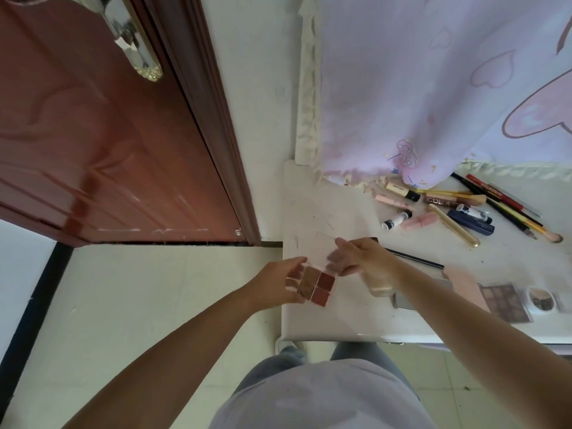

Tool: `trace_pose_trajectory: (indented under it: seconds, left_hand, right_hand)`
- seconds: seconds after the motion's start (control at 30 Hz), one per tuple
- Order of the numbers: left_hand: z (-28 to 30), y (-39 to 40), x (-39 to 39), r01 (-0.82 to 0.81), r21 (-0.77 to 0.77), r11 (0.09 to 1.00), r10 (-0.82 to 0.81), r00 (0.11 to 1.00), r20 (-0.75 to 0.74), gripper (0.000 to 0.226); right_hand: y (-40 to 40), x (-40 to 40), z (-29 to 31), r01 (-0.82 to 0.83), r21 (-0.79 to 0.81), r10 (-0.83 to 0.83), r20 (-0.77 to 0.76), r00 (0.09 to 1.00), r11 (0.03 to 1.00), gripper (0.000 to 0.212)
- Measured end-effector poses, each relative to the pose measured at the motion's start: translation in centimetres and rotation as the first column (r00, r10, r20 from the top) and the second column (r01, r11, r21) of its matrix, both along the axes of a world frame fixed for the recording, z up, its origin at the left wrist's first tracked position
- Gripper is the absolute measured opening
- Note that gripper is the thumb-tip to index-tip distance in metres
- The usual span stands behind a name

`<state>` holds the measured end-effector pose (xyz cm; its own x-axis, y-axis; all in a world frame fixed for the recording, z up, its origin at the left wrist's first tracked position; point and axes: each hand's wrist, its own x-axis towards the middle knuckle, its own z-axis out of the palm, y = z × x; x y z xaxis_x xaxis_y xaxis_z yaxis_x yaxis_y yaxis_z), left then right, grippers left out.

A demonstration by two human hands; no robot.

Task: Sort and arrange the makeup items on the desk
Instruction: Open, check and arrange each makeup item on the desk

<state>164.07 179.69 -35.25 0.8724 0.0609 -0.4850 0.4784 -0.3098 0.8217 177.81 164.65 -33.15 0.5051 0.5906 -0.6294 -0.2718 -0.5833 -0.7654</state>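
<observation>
Soft, even daylight; wide-angle warp; motion blur at the hands.

Light is diffused through the pale curtain [433,88] at upper right; no hard shadows are cast on the desk [325,320]. Sheen is seen on the red door [93,134], with a specular glint on its handle plate [136,41]. Straight lines are bowed toward the frame edges. The right hand [362,258] is smeared by motion; the left hand [278,283] is slightly soft. Overall sharpness is modest, with compression softness throughout.
</observation>
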Motion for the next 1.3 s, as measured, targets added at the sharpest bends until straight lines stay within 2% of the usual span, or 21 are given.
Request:
trace_pose_trajectory:
  seconds: [0.1,0.17,0.37,0.53,0.67,0.7,0.77,0.87,0.93,1.07,1.23,1.3]
  left_hand:
    - [-1.7,-1.2,-1.3,0.077,0.179,0.981,-0.075,0.997,-0.021,0.046]
    - [-2.3,-1.9,-1.8,0.095,0.263,0.96,-0.091,0.995,-0.03,0.037]
    - [-2.1,-3.1,-1.8,0.125,0.399,0.908,-0.11,0.992,-0.06,0.054]
    - [-2.3,-3.3,-2.4,0.211,0.451,0.867,-0.179,0.977,-0.113,0.071]
    - [-1.9,-3.4,-2.4,0.251,0.491,0.834,-0.219,0.968,-0.123,0.068]
    - [-1.8,-3.5,-2.3,0.256,0.5,0.827,-0.224,0.967,-0.125,0.067]
    - [-1.8,-3.7,-2.2,0.256,0.513,0.819,-0.223,0.967,-0.126,0.066]
    - [-1.8,-3.8,-2.0,0.258,0.537,0.803,-0.225,0.966,-0.128,0.064]
    - [-1.9,-3.9,-2.0,0.256,0.555,0.792,-0.216,0.967,-0.138,0.065]
    - [-1.3,-4.2,-2.0,0.178,0.591,0.787,-0.148,0.984,-0.099,0.07]
    - [0.0,-4.6,-0.3,0.065,0.633,0.771,-0.09,0.996,0.007,0.058]
    - [0.7,-5.1,0.9,0.034,0.61,0.792,-0.058,0.998,0.019,0.057]
  right_hand:
    - [0.7,-1.4,-1.8,-0.069,-0.177,0.086,0.091,0.992,0.982,0.041]
    - [1.1,-1.9,-2.7,-0.06,-0.271,0.1,0.133,0.986,0.961,0.042]
    - [2.2,-1.9,-3.4,-0.061,-0.424,0.18,0.247,0.952,0.904,0.043]
    - [2.3,-1.8,-4.0,0.031,-0.384,0.071,0.248,0.966,0.923,0.041]
    - [1.9,-1.8,-3.7,-0.021,-0.409,0.15,0.285,0.947,0.912,0.033]
    - [1.6,-1.6,-3.4,-0.046,-0.445,0.211,0.328,0.921,0.894,0.031]
    - [0.7,-1.0,-2.7,-0.054,-0.561,0.365,0.459,0.81,0.826,0.028]
    - [-0.6,0.3,-2.0,0.03,-0.564,0.401,0.622,0.672,0.825,0.027]
    - [-1.2,1.3,-1.8,0.085,-0.572,0.401,0.665,0.63,0.816,0.034]
    - [-1.4,3.0,-2.4,0.097,-0.686,0.475,0.591,0.652,0.721,0.041]
    - [-0.7,4.5,-2.6,-0.077,-0.719,0.558,0.463,0.688,0.691,0.01]
    - [-1.0,5.0,-2.0,-0.133,-0.706,0.582,0.444,0.681,0.695,0.011]
